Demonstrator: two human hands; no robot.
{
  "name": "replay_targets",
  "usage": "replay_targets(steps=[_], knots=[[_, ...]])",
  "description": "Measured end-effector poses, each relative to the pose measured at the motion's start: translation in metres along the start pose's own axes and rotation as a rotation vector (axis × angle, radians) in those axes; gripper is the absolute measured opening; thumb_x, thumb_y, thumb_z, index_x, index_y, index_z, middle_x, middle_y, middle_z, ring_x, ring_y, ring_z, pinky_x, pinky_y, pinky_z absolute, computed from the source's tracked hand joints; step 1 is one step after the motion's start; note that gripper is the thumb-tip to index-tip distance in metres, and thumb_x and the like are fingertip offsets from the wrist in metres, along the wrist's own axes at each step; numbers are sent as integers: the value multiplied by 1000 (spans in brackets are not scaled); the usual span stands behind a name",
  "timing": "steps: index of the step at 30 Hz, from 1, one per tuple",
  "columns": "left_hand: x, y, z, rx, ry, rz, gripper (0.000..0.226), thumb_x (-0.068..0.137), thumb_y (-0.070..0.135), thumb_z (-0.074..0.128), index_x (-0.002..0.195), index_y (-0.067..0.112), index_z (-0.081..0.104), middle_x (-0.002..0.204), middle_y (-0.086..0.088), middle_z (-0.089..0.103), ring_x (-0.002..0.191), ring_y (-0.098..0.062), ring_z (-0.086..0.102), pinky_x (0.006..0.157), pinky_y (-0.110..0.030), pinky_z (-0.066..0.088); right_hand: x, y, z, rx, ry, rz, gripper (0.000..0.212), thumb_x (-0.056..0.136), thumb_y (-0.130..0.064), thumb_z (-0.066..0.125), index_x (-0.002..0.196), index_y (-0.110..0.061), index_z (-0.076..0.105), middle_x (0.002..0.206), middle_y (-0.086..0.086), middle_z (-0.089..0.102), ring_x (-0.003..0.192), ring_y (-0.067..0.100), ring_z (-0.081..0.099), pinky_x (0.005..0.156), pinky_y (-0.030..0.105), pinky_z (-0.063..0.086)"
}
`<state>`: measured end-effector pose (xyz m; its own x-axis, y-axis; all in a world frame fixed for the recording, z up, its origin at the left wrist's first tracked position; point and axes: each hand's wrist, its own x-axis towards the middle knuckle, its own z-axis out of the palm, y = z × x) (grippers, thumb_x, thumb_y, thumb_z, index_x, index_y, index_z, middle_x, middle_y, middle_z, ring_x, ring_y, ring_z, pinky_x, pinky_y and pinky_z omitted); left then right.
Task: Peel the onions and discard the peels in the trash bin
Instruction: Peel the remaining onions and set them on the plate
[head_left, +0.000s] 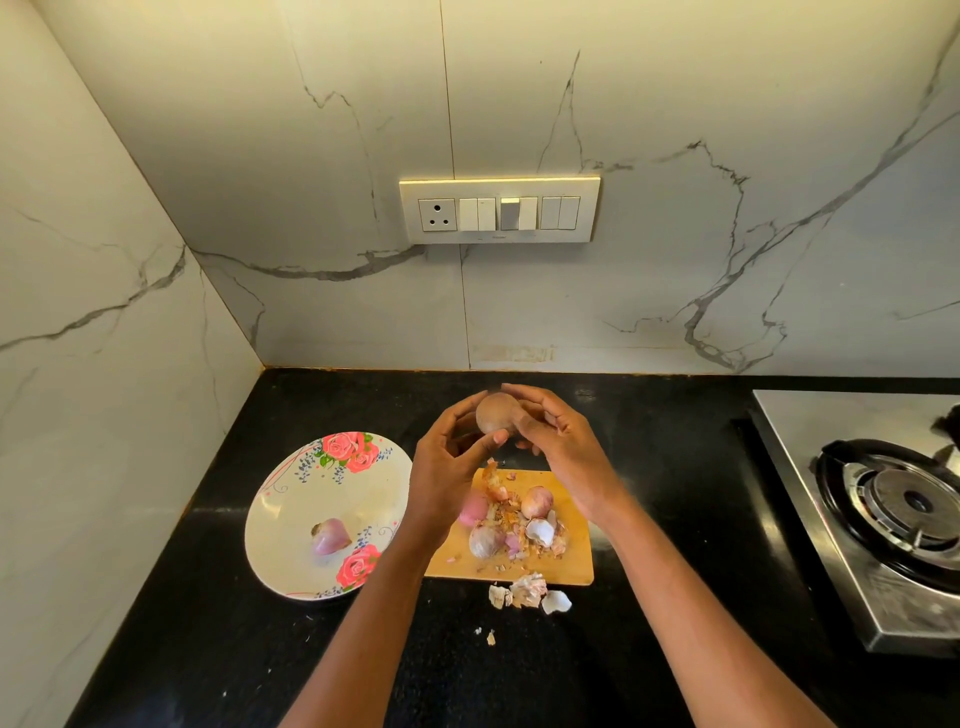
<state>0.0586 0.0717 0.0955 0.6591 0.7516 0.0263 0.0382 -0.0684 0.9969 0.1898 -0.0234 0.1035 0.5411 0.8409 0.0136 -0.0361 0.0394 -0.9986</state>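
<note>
Both hands hold one brownish unpeeled onion (493, 411) in the air above the wooden cutting board (574, 561). My left hand (452, 462) cups it from the left with the thumb on its lower side. My right hand (558, 441) grips it from the right, fingers curled over the top. On the board lie three onions (536, 501) (485, 540) (474, 508) among loose peels (540, 532). A peeled pink onion (330, 536) sits on the flowered plate (291, 499). More peels (527, 592) lie on the counter in front of the board. No trash bin is in view.
The black counter (208, 623) meets marble-look walls at the back and left. A steel gas stove (883, 519) with a burner stands at the right edge. A switch panel (498, 210) is mounted on the back wall.
</note>
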Motion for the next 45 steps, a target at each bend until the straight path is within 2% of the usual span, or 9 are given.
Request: replay_targets(steps=[5, 13, 17, 21, 27, 34, 37, 40, 45], knots=[[3, 1, -3, -19, -3, -5, 52, 86, 29, 73, 136, 31, 59, 132, 4, 66, 121, -14, 64, 100, -38, 57, 4, 2, -8, -138, 20, -105, 31, 93, -25, 71, 124, -27, 71, 123, -7, 71, 117, 11, 66, 98, 33, 56], [0, 2, -5, -85, -56, -45, 56, 84, 29, 75, 138, 28, 59, 134, 2, 65, 125, -20, 63, 103, -45, 55, 4, 10, -2, -199, 144, -165, 21, 88, -32, 72, 105, -21, 76, 104, -5, 74, 103, 12, 69, 88, 35, 61], [-2, 2, -4, -70, -63, -57, 53, 88, 24, 74, 138, 28, 59, 134, 2, 65, 126, -18, 61, 104, -40, 54, 4, 12, 2, -285, 213, -217, 11, 94, -28, 69, 101, -22, 73, 101, -6, 72, 98, 6, 68, 81, 21, 58], [-5, 2, -5, -57, -75, -51, 47, 92, 15, 72, 134, 32, 59, 131, 5, 66, 121, -9, 63, 91, -21, 56, 5, 12, 4, -395, 240, -243, 8, 98, -24, 65, 105, -23, 69, 104, -6, 70, 98, -3, 64, 79, 9, 51], [-6, 2, -3, -39, -117, -57, 50, 93, 16, 71, 139, 28, 55, 131, 6, 65, 117, -3, 64, 92, -20, 55, 6, 12, -4, -299, 275, -131, 11, 103, -30, 56, 108, -24, 65, 102, -7, 71, 94, 8, 70, 71, 24, 60], [-1, 2, -11, -9, -65, -57, 50, 93, 17, 72, 139, 28, 55, 136, 2, 62, 124, -15, 61, 103, -35, 55, 3, 3, -13, -367, 146, -145, 19, 96, -34, 67, 115, -29, 68, 110, -18, 70, 102, -5, 65, 82, 14, 54], [0, 6, -13, -21, -74, -55, 50, 92, 14, 72, 138, 24, 55, 135, 1, 61, 121, -14, 63, 94, -28, 58, 3, 0, -10, -386, 44, -174, 30, 92, -33, 73, 121, -27, 71, 116, -14, 70, 107, -2, 65, 89, 15, 54], [-1, 9, -11, -14, -80, -46, 50, 92, 10, 72, 137, 23, 55, 135, 0, 61, 118, -12, 64, 86, -21, 57, 3, 3, -6, -366, 110, -206, 19, 90, -29, 75, 109, -28, 76, 109, -13, 72, 105, 3, 66, 88, 20, 55], [-3, 8, -10, 8, -82, -43, 49, 91, 11, 73, 136, 23, 57, 134, 0, 61, 121, -15, 62, 92, -22, 57, 1, 6, -4, -484, 190, -303, 11, 93, -26, 71, 102, -21, 76, 98, -12, 72, 96, 1, 65, 80, 10, 49]])
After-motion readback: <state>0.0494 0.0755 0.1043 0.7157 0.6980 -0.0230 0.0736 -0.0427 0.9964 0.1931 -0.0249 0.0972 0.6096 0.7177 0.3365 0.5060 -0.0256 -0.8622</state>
